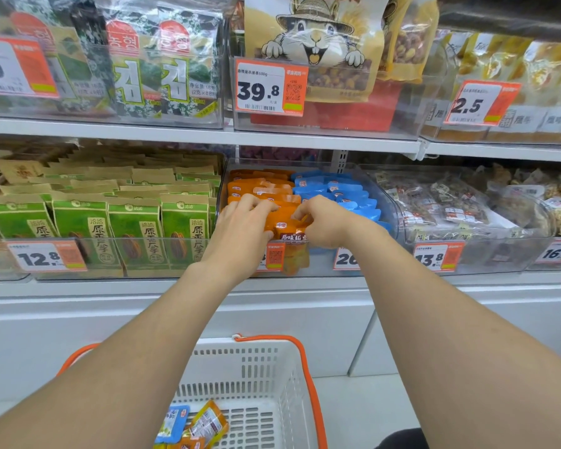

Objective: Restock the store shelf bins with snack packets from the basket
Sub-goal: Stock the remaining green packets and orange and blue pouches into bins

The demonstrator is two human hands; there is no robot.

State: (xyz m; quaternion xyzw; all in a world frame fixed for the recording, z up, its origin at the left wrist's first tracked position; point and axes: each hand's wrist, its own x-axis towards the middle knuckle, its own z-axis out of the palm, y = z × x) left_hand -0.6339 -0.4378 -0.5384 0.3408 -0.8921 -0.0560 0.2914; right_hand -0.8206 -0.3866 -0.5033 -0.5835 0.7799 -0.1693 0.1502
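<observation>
Orange packet [290,233] sits at the front of the orange row [259,184] in the clear bin [392,202] on the lower shelf, upright, label facing me. My left hand [240,228] has its fingers curled over the row top and the thumb pressed on the packet's left edge; my right hand [324,223] pinches its top right corner with curled fingers. So both hands grip this one packet, seating it behind the bin's front wall. Blue packets [337,189] fill the right half of the same bin, just beside the orange ones, and both rows look close to full. The basket [240,348] is below on the floor, well apart from the shelf, mostly bare mesh; a blue packet [174,422] and a few orange ones [208,426] lie in its near left corner. I can't give an exact count, since the frame edge cuts them off. Judgement: restock is mostly done. Left to do: let go of this packet, then shelve the last few from the basket.
</observation>
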